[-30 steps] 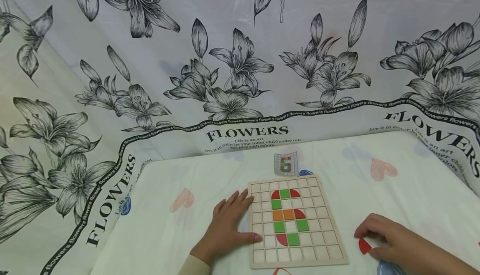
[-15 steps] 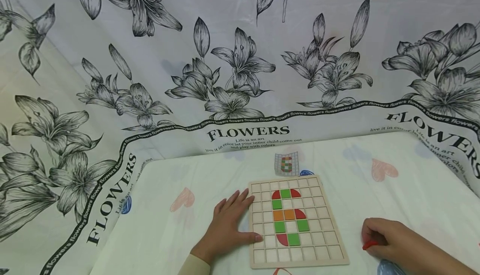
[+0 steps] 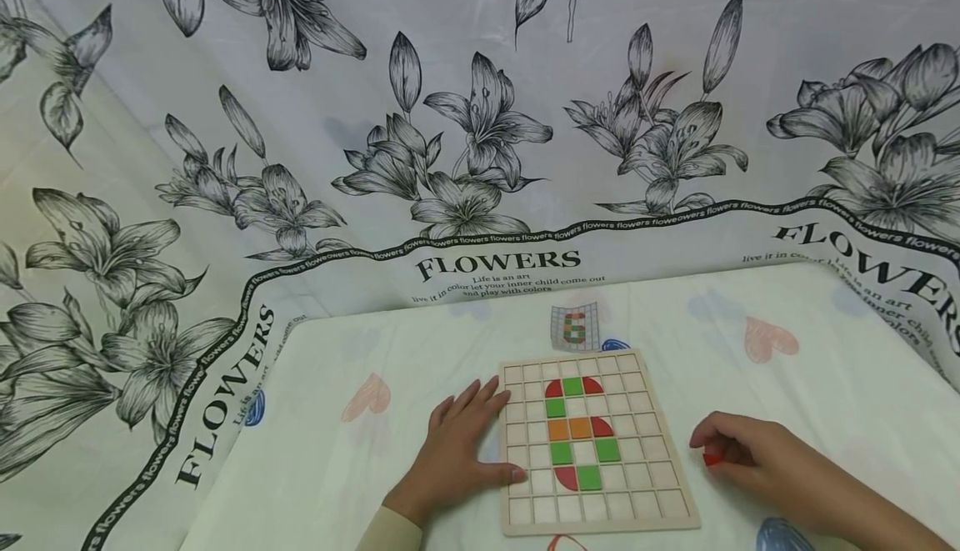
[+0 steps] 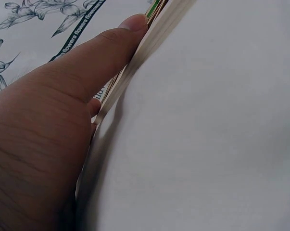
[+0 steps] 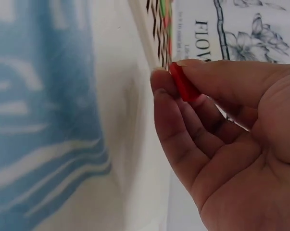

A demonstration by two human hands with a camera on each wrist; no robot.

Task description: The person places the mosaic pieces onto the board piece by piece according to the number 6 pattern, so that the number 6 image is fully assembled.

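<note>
My right hand [image 3: 757,459] pinches a red quarter-circle tile [image 5: 184,84] between thumb and fingertips, just right of the wooden grid board [image 3: 637,505]. On the board, green squares [image 3: 589,478], orange squares [image 3: 558,428] and red quarter-circle tiles [image 3: 566,478] form a figure like a 6. My left hand [image 3: 457,451] lies along the board's left edge, fingers spread, thumb on the frame. In the left wrist view the thumb [image 4: 134,22] rests at the board's rim.
Behind the board lies a small pattern card [image 3: 575,328] showing a similar coloured figure on a grid. A white cloth [image 3: 315,451] with printed hearts covers the table. A flower-printed curtain [image 3: 480,159] rises at the back and left.
My right hand has turned the red tile in its fingers and moved up and left towards the board. The left hand has stayed at the board's edge.
</note>
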